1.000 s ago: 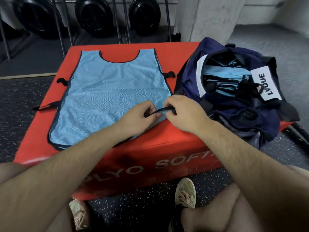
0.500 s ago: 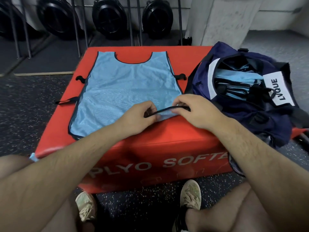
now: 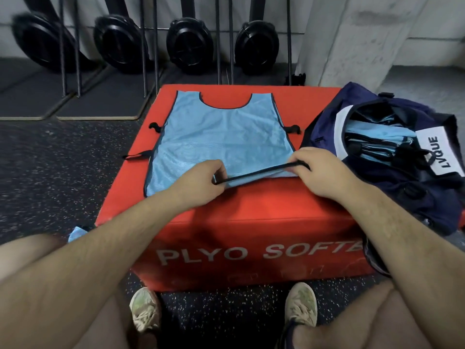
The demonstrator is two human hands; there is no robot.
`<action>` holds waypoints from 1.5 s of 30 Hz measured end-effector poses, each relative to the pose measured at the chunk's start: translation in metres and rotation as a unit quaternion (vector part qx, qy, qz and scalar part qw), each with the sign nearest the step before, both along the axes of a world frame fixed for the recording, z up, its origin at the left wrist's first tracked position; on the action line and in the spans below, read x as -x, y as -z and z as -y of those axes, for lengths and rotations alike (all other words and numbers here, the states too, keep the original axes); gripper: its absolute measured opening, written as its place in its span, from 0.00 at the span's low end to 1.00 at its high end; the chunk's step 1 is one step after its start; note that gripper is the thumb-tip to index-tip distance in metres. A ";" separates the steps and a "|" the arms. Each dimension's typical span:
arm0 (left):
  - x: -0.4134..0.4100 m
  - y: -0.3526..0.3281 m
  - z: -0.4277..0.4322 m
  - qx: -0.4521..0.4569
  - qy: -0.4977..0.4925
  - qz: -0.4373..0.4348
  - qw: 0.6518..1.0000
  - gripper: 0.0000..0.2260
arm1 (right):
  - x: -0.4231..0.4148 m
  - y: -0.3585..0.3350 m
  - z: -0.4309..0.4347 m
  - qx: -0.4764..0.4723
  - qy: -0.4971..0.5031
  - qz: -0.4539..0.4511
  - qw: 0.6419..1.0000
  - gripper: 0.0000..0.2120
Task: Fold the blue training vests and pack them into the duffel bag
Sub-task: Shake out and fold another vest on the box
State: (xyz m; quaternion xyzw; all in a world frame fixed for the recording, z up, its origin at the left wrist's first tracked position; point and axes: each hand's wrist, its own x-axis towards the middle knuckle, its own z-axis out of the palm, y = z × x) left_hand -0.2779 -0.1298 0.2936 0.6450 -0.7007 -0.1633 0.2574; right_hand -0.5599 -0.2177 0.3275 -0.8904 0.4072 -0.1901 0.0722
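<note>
head | left hand (image 3: pixel 196 183), right hand (image 3: pixel 325 172) pinch strap (image 3: pixel 256 173) | duffel bag (image 3: pixel 324 127) right | discs (image 3: pixel 190 45) behind

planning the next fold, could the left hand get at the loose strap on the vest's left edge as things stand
Probably yes, once the left hand lets go of the stretched strap it pinches: the side strap lies bare on the red box, unobstructed.

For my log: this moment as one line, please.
left hand: pinches black strap | right hand: same strap | blue mesh vest: spread on red box

Blue vest (image 3: pixel 221 137) flat beside open, vest-filled duffel bag (image 3: pixel 407 197).
</note>
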 end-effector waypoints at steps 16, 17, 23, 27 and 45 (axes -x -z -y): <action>-0.119 -0.050 -0.036 0.023 -0.171 -0.079 0.982 0.06 | 0.006 -0.027 0.009 -0.087 0.084 0.127 0.985 0.05; -0.122 -0.055 -0.038 0.018 -0.164 -0.099 0.981 0.06 | 0.007 -0.030 0.008 -0.108 0.083 0.131 0.982 0.04; -0.137 -0.091 -0.055 0.018 -0.156 -0.129 0.979 0.10 | 0.020 -0.067 0.010 -0.195 0.069 0.162 0.965 0.04; -0.143 -0.119 -0.071 -0.019 -0.104 -0.227 0.968 0.25 | 0.024 -0.097 -0.005 -0.338 0.015 0.206 0.918 0.06; -0.191 -0.071 0.069 -0.015 -0.317 -0.084 0.945 0.11 | -0.095 -0.043 0.135 -0.130 0.163 0.178 0.962 0.04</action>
